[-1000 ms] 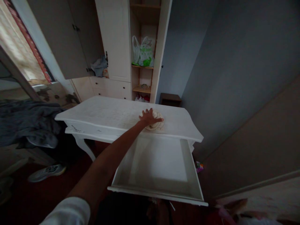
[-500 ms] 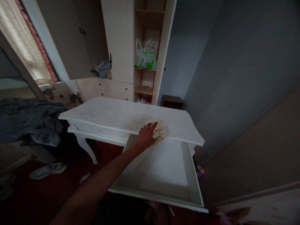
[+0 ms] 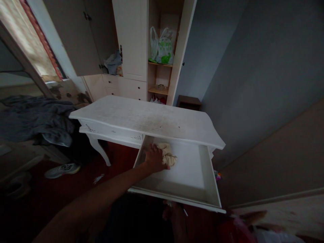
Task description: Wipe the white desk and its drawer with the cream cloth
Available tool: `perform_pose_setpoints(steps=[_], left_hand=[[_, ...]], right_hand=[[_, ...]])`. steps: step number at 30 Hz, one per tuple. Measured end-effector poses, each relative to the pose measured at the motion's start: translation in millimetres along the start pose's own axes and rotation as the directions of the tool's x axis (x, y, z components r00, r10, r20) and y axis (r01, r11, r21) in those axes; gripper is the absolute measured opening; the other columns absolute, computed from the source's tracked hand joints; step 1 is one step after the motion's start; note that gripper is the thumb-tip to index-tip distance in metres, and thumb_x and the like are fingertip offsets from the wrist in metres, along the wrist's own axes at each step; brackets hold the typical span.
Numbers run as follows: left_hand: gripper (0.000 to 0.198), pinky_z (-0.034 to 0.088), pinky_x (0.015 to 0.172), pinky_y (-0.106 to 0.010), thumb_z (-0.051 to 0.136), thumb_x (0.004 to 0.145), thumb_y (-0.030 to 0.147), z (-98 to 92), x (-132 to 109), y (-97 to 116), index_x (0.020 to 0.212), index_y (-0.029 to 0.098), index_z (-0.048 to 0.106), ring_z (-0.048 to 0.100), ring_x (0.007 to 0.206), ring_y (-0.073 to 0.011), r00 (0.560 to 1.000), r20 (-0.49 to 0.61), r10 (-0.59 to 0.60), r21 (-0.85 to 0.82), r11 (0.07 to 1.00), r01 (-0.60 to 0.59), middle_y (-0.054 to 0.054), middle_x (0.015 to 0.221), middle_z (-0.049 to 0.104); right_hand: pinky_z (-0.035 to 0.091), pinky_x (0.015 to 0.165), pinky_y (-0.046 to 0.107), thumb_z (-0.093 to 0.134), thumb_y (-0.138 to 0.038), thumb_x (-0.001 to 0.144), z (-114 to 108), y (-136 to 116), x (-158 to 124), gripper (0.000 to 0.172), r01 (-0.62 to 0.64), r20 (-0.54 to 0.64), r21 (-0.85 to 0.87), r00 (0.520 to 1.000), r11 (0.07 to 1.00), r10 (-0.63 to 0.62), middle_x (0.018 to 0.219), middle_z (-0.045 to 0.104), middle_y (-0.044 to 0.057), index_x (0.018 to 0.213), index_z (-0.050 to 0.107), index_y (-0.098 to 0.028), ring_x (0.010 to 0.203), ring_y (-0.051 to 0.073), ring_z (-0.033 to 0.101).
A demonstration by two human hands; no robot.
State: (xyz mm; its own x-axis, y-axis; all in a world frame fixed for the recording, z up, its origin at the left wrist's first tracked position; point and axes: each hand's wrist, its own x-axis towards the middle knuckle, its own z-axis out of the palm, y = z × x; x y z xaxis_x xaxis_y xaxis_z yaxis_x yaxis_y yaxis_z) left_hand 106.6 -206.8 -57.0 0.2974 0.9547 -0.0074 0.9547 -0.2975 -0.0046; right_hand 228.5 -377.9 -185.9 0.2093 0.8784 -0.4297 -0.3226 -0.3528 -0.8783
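Inside the pulled-out white drawer [image 3: 207, 175], my left hand [image 3: 154, 159] presses a crumpled cream cloth [image 3: 169, 156] against the drawer's bottom, toward its left side. The fingers are bent over the cloth and the thumb lies along its near edge. Above the drawer is the white desk top [image 3: 113, 111], with a grey smudged patch and two small dark specks near its front edge. My right hand [image 3: 173, 212] hangs in shadow below the drawer front. Its fingers look curled near a small white bit, too dim to name.
Behind the desk stands a wardrobe [image 3: 130, 44] with open doors and a plastic bag [image 3: 164, 49] on a shelf. Dark clothes [image 3: 37, 118] are heaped at the left. A shoe [image 3: 62, 170] lies on the red floor. The grey wall [image 3: 260, 84] rises close on the right.
My left hand has brought the cloth from the desk top's front edge down into the drawer. The smudged patch and specks on the desk top now show more fully. The view has tilted slightly down.
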Motion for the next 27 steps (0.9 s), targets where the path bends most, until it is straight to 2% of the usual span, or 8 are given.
perform_pose_setpoints(steps=[3, 6, 9, 11, 14, 17, 22, 27], left_hand=[[0.108, 0.008, 0.111, -0.071, 0.046, 0.063, 0.092, -7.2, 6.9, -1.9, 0.138, 0.015, 0.055, 0.011, 0.147, -0.0500, 0.998, -0.041, 0.054, -0.070, 0.996, -0.057, -0.027, 0.155, 0.033], [0.103, 0.017, 0.114, -0.063, 0.046, 0.067, 0.089, -9.9, 10.2, -3.1, 0.146, 0.022, 0.045, 0.015, 0.147, -0.0467, 0.986, -0.044, 0.158, -0.175, 0.971, -0.163, -0.021, 0.159, 0.028], [0.105, 0.024, 0.109, -0.067, 0.060, 0.069, 0.075, -1.8, 6.5, 0.8, 0.154, 0.025, 0.026, 0.015, 0.146, -0.0494, 0.953, 0.022, 0.302, -0.178, 0.939, -0.293, -0.019, 0.161, 0.022], [0.097, 0.027, 0.103, -0.071, 0.067, 0.070, 0.062, 6.1, 2.5, 6.4, 0.152, 0.026, 0.031, 0.016, 0.144, -0.0521, 0.946, 0.060, 0.320, -0.127, 0.942, -0.311, -0.019, 0.159, 0.027], [0.071, 0.035, 0.099, -0.069, 0.061, 0.080, 0.036, 14.6, 0.7, 14.2, 0.147, 0.026, 0.041, 0.026, 0.142, -0.0483, 0.975, 0.017, 0.221, -0.070, 0.973, -0.219, -0.019, 0.153, 0.039], [0.057, 0.035, 0.101, -0.067, 0.045, 0.088, 0.020, 15.9, 7.1, 14.4, 0.145, 0.023, 0.044, 0.030, 0.141, -0.0440, 0.992, -0.064, 0.109, -0.019, 0.994, -0.110, -0.018, 0.151, 0.043], [0.051, 0.044, 0.095, -0.059, 0.039, 0.090, 0.018, 10.4, 26.7, 0.9, 0.141, 0.015, 0.047, 0.038, 0.135, -0.0446, 0.984, -0.125, -0.125, 0.007, 0.992, 0.127, -0.021, 0.145, 0.048], [0.050, 0.047, 0.091, -0.054, 0.042, 0.089, 0.019, 8.2, 39.4, -5.0, 0.138, 0.019, 0.048, 0.044, 0.129, -0.0405, 0.971, -0.146, -0.191, -0.052, 0.981, 0.185, -0.020, 0.139, 0.053]], right_hand=[[0.045, 0.040, 0.036, 0.066, -0.064, 0.057, 0.6, -2.9, -8.3, 0.038, 0.040, -0.022, 0.022, 0.999, 0.999, -0.039, 0.068, 0.068, 0.006, 0.068, 0.070, -0.028, 0.045, 0.022, 0.056], [0.047, 0.043, 0.037, 0.064, -0.061, 0.064, 1.2, -6.5, -16.8, 0.033, 0.071, -0.030, 0.028, 0.997, 0.997, -0.070, 0.075, 0.070, 0.006, 0.071, 0.072, -0.030, 0.052, 0.024, 0.060], [0.050, 0.047, 0.038, 0.065, -0.059, 0.067, 1.5, -8.7, -21.9, 0.032, 0.096, -0.034, 0.024, 0.995, 0.995, -0.095, 0.079, 0.072, 0.007, 0.075, 0.073, -0.029, 0.054, 0.023, 0.060], [0.051, 0.050, 0.038, 0.066, -0.058, 0.068, 1.3, -8.7, -22.7, 0.032, 0.109, -0.035, 0.014, 0.993, 0.994, -0.109, 0.079, 0.072, 0.007, 0.075, 0.073, -0.027, 0.054, 0.022, 0.060], [0.052, 0.052, 0.037, 0.066, -0.060, 0.069, 0.4, -7.0, -20.8, 0.036, 0.129, -0.033, -0.006, 0.991, 0.992, -0.129, 0.078, 0.072, 0.007, 0.073, 0.073, -0.025, 0.053, 0.021, 0.060], [0.051, 0.051, 0.036, 0.063, -0.064, 0.068, -1.1, -4.9, -17.0, 0.043, 0.149, -0.022, -0.029, 0.989, 0.988, -0.149, 0.072, 0.071, 0.008, 0.071, 0.074, -0.022, 0.050, 0.021, 0.059], [0.049, 0.046, 0.034, 0.056, -0.066, 0.074, -3.3, -4.1, -13.8, 0.047, 0.184, 0.009, -0.067, 0.983, 0.981, -0.184, 0.074, 0.072, 0.007, 0.075, 0.074, -0.022, 0.047, 0.020, 0.059], [0.051, 0.049, 0.035, 0.052, -0.066, 0.078, -5.0, -3.0, -16.0, 0.048, 0.219, 0.029, -0.107, 0.976, 0.970, -0.217, 0.078, 0.073, 0.007, 0.082, 0.074, -0.023, 0.051, 0.021, 0.061]])
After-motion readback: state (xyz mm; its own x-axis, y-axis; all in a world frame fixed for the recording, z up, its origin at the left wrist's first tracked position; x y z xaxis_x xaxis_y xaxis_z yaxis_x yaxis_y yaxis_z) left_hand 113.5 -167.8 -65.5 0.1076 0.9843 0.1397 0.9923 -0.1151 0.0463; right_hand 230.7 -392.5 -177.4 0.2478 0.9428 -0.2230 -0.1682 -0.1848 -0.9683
